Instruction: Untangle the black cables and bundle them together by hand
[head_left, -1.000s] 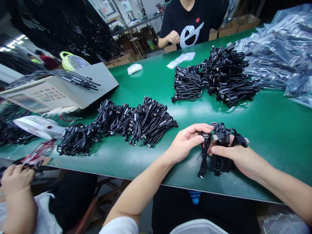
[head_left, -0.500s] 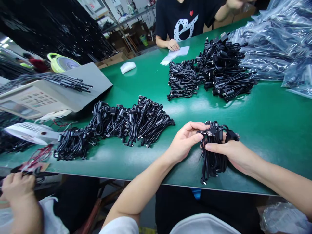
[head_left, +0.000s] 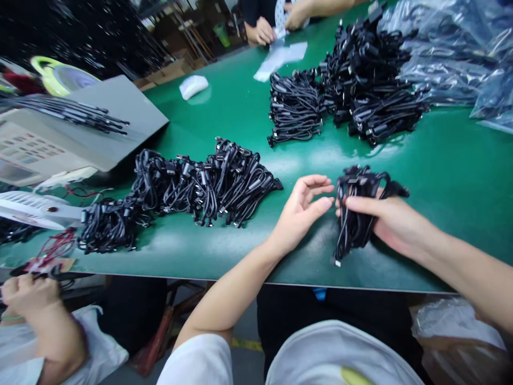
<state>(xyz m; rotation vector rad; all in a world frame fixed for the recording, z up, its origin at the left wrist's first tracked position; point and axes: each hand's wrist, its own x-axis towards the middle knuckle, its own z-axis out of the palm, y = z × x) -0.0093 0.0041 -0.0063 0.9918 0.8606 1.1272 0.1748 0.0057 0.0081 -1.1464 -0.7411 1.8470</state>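
1. The bunch of cables (head_left: 358, 230) is in the right hand (head_left: 395, 222), over the part of the green table (head_left: 240, 256) by its near edge. Whether its lower end touches the tabletop, I cannot tell.
2. It is black all over with a slight sheen. The thin cords are folded into long loops that run side by side and hang down, the lower end leaning a little to the left.
3. Chunky plugs crowd together at the top, toward the table's far edge. A dark piece sticks out to the right, past the fingers. At the bottom left, one small plug shows a pale tip. The finer detail of the plugs is blurred.
4. The right hand is closed around the bunch below its top, with the thumb lying across the front and some fingertips showing at its left side.
5. The left hand (head_left: 306, 206) is bare of any cable: its fingers are loosely bent, with a gap between them and the thumb, and the tips are just beside the bunch without touching it.
6. To the left, a pile of cables (head_left: 224, 184) of the same black look spreads in a row, its left end nearer the table's near edge.
7. Toward the table's far edge is a higher heap of cables (head_left: 356, 80), with plastic bags (head_left: 449, 59) to its right.
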